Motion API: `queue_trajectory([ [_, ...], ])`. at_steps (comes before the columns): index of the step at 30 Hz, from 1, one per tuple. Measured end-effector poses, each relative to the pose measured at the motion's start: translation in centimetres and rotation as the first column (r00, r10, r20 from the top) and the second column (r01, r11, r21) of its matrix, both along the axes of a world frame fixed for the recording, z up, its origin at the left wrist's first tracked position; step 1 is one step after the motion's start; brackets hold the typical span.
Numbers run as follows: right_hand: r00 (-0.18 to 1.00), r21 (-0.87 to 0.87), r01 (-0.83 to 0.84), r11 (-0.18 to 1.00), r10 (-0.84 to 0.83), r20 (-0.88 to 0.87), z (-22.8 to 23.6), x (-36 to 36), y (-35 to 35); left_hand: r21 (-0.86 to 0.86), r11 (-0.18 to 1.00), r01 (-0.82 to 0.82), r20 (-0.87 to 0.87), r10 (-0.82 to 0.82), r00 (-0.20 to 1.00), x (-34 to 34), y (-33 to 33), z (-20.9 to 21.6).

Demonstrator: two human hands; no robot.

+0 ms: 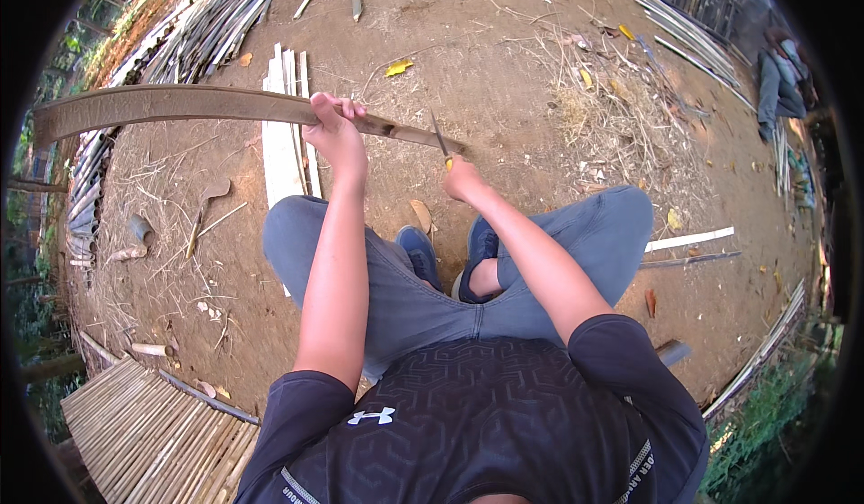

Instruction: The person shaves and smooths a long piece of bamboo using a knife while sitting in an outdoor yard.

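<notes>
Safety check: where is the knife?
In the head view's upper middle, the knife is in the right hand, by the right end of the bamboo strip.

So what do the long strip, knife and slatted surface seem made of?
Long strip: probably split bamboo, dull brown, given its slender length and darker patches.
Knife: thin dark blade, likely metal; yellow handle, plastic or painted wood, can't tell.
Slatted surface: likely bamboo or cane, matte tan, from its narrow parallel rods.

Long brown strip (216,103), knife (439,138) near right end
</notes>
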State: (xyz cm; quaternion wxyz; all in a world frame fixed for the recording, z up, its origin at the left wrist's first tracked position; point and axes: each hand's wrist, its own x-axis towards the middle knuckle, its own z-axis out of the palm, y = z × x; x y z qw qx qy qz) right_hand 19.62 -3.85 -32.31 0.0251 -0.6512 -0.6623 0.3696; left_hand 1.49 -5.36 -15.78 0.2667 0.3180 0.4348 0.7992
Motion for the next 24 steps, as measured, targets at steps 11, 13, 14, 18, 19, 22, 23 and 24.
queue_trajectory([
  [11, 0.939, -0.051, 0.325, 0.944, -0.316, 0.136, -8.3, 8.3, 1.6, 0.055, 0.998, -0.021, 0.060, 0.018, 0.998, -0.8, 1.1, 0.9],
  [13, 0.944, -0.103, 0.276, 0.956, -0.250, 0.214, -9.8, 10.3, 1.1, 0.027, 0.999, -0.027, 0.074, 0.025, 0.997, -1.3, 1.3, -0.7],
  [14, 0.925, -0.124, 0.326, 0.937, -0.288, 0.249, -12.4, 14.2, 1.3, 0.032, 0.999, 0.003, 0.106, -0.006, 0.994, 0.1, 1.9, -0.7],
  [18, 0.810, -0.035, 0.444, 0.896, -0.384, 0.444, -15.8, 14.9, 1.1, 0.029, 1.000, 0.000, 0.126, -0.004, 0.992, -0.4, 0.7, 1.3],
  [19, 0.747, 0.006, 0.470, 0.883, -0.401, 0.530, -16.0, 17.8, 1.6, 0.055, 0.997, 0.051, 0.150, -0.059, 0.987, 1.4, 1.5, 1.8],
  [22, 0.887, 0.042, 0.324, 0.945, -0.319, 0.333, -7.5, 5.8, -0.1, 0.005, 1.000, -0.027, 0.084, 0.027, 0.996, -2.7, -0.8, 0.8],
  [23, 0.955, 0.048, 0.175, 0.983, -0.182, 0.235, -4.3, 4.0, -0.3, 0.001, 1.000, -0.029, 0.085, 0.029, 0.996, -2.9, -0.9, 0.8],
  [24, 0.985, 0.174, 0.102, 0.979, -0.124, 0.119, -3.2, 3.9, 0.0, 0.008, 1.000, -0.015, 0.105, 0.014, 0.994, -1.8, -0.4, 0.8],
])
